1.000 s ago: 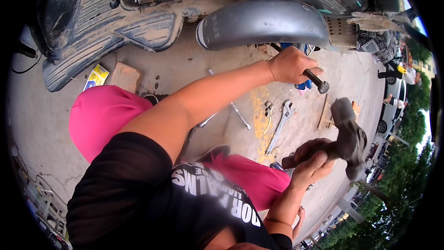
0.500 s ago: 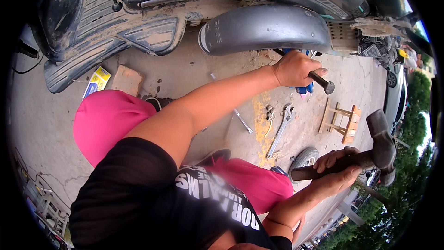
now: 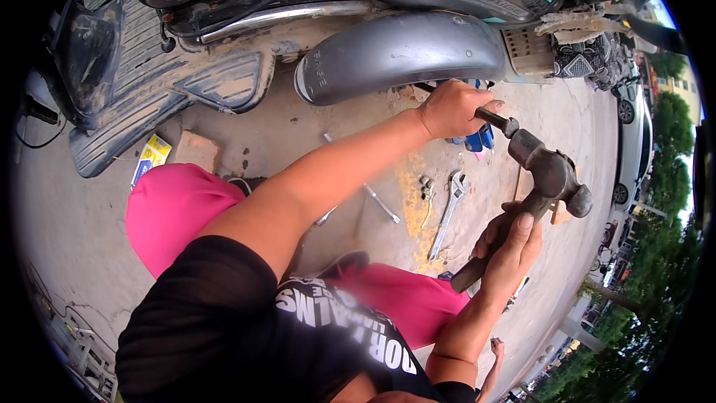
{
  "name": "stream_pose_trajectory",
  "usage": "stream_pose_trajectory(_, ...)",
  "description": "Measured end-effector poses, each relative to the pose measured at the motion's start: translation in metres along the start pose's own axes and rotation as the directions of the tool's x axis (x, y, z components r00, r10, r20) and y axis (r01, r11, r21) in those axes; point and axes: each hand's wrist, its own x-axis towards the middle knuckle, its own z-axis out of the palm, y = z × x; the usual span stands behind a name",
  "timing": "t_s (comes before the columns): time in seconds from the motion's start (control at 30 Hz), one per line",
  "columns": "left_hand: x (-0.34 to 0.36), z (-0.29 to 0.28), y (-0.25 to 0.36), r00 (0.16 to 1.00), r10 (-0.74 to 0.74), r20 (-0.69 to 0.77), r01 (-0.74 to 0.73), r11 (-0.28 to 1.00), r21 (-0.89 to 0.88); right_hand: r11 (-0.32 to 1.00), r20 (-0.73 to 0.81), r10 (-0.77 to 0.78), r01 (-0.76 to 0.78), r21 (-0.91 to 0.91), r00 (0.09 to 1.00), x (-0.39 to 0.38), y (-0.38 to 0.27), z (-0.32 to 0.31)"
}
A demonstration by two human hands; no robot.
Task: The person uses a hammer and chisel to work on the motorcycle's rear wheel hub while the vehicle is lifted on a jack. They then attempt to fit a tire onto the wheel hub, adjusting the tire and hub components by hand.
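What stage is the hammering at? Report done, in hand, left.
Done: tools laid out, adjustable wrench on the ground. In hand: left hand holds a punch under the grey fender; right hand has the hammer head at its end. Left: punch not yet withdrawn.

A black short-sleeved T-shirt (image 3: 224, 328) with white printed lettering at six o'clock is worn over bright pink trousers (image 3: 168, 205); both forearms are left bare, and a dark shoe (image 3: 344, 263) is glimpsed at centre.

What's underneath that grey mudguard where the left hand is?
Under the grey mudguard the left hand grips a dark punch; blue items peek beside it. The punch's tip is hidden behind hand and mudguard.
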Motion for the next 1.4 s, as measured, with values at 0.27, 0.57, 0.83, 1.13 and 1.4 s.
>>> stream_pose_trajectory(0.27, 0.002, 0.002, 0.001, 0.998, 0.003, 0.055, -0.003, 1.0, 0.002, 0.993, -0.011, -0.079, 0.078, -0.083, 0.997, 0.001, 0.011, -0.002)
stream_pose_trajectory(0.57, 0.002, 0.006, -0.004, 1.0, -0.012, -0.019, 0.012, 1.0, -0.011, 0.985, -0.128, -0.163, 0.168, 0.026, 0.978, 0.002, 0.007, 0.006)
stream_pose_trajectory(0.83, 0.001, 0.005, 0.003, 0.996, -0.028, 0.083, 0.025, 0.999, 0.046, 0.973, -0.144, -0.157, 0.179, 0.148, 0.977, -0.001, -0.007, 0.0)
stream_pose_trajectory(1.13, 0.001, 0.013, 0.002, 0.996, -0.016, 0.082, 0.01, 0.997, 0.075, 0.907, -0.282, -0.231, 0.31, 0.283, 0.931, -0.002, -0.003, -0.006)
stream_pose_trajectory(1.4, 0.008, 0.015, -0.003, 0.982, -0.12, 0.146, 0.102, 0.987, 0.126, 0.867, -0.26, -0.162, 0.263, 0.422, 0.952, 0.005, -0.016, -0.025)
